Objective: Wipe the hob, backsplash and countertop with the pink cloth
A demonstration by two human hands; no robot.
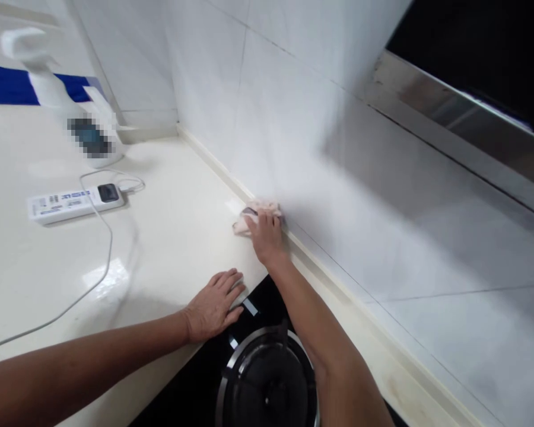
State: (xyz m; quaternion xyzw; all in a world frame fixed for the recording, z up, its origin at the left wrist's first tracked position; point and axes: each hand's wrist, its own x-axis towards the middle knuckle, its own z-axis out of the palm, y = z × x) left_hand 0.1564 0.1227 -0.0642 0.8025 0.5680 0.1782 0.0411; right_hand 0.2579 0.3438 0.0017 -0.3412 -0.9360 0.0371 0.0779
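My right hand (267, 237) is closed on a pale pinkish cloth (270, 209). It presses the crumpled cloth against the raised strip where the white countertop (182, 219) meets the tiled wall (293, 136). A small dark patch shows on the cloth near my thumb. Flat beside the edge of the black glass cooktop (182, 379) lies my left hand (216, 305), fingers stretched out and holding nothing that I can see. The burner (267, 379) sits below both hands, partly covered by my right forearm.
At the left lies a white power bank (75, 204) with a grey cable (109, 249) trailing across the counter. Behind it stands a white bottle (53, 89), its label blurred, near a blue cloth (9, 86). A metal-edged range hood (463, 112) overhangs at upper right.
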